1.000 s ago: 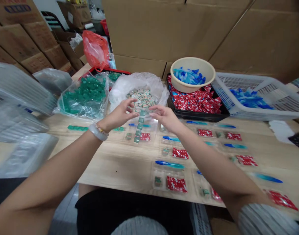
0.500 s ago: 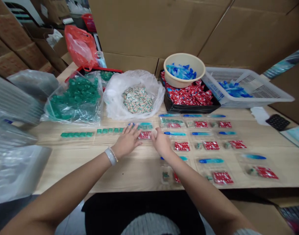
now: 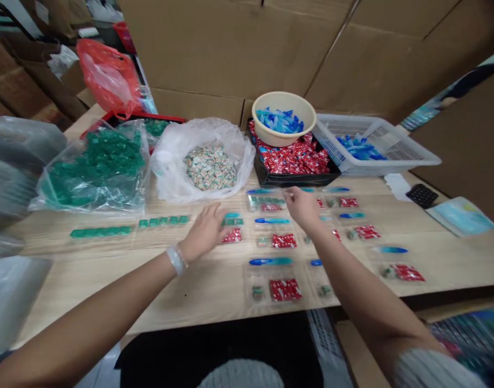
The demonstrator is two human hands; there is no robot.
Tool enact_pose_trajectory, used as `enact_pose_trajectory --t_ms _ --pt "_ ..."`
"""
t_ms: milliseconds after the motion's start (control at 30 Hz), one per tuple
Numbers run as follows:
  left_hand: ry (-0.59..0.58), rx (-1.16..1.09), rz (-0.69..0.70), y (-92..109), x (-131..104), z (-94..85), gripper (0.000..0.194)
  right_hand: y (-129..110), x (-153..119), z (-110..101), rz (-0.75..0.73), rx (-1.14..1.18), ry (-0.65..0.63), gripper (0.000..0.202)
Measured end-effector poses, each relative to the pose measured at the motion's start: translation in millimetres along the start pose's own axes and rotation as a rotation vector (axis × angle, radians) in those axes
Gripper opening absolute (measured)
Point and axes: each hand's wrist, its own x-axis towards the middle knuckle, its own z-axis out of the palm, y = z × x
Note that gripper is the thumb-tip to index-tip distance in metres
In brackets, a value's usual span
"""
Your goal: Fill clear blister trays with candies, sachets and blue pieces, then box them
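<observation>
My left hand, fingers extended, hovers at the left side of a clear tray with green pieces, a blue stick and a red packet. My right hand has its fingers curled together above the back row, beside a clear tray of green pieces. Whether anything is in its fingertips is hidden. To the left lie a row of green squares and a longer green row, both in clear trays.
Several filled trays with red packets cover the right of the table. Behind them stand a white bag of small wrapped pieces, a black box of red packets, a cream bowl and a white basket. A bag of green pieces sits left.
My right hand has moved away from the red-packet tray, right and back over the back row. My left hand has lifted slightly off that tray's contents. The view has shifted to the right.
</observation>
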Motion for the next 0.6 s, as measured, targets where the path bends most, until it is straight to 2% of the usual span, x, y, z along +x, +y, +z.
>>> enact_pose_trajectory --t_ms 33,100,167,200,267,333,400,467,533,600 --pt "0.042 -0.121 -0.096 9 24 1.8 0.042 14 11 0 0.014 -0.016 -0.021 0.043" --pt "-0.064 -0.381 -0.398 26 74 10.7 0.029 33 25 7 -0.013 -0.042 -0.093 0.045" --pt "-0.102 -0.435 -0.494 35 114 24.3 0.021 40 30 19 -0.068 -0.051 -0.130 0.048" --pt "-0.106 -0.443 -0.513 38 126 31.0 0.018 41 29 24 -0.095 -0.052 -0.125 0.048" --pt "-0.083 -0.453 -0.500 38 134 40.2 0.014 39 24 29 -0.131 -0.058 -0.106 0.046" --pt "-0.065 -0.478 -0.472 38 129 39.6 0.009 36 20 22 -0.164 -0.063 -0.044 0.043" --pt "-0.064 -0.524 -0.401 40 123 27.8 0.004 32 22 3 -0.224 -0.024 0.088 0.044" --pt "-0.092 -0.567 -0.241 44 123 8.4 0.003 28 34 -23 -0.351 0.095 0.199 0.052" --pt "-0.125 -0.590 -0.045 49 131 -12.1 0.004 26 50 -45 -0.508 0.296 0.153 0.053" --pt "-0.084 -0.623 0.060 52 138 -26.7 0.006 27 63 -57 -0.565 0.562 0.005 0.038"
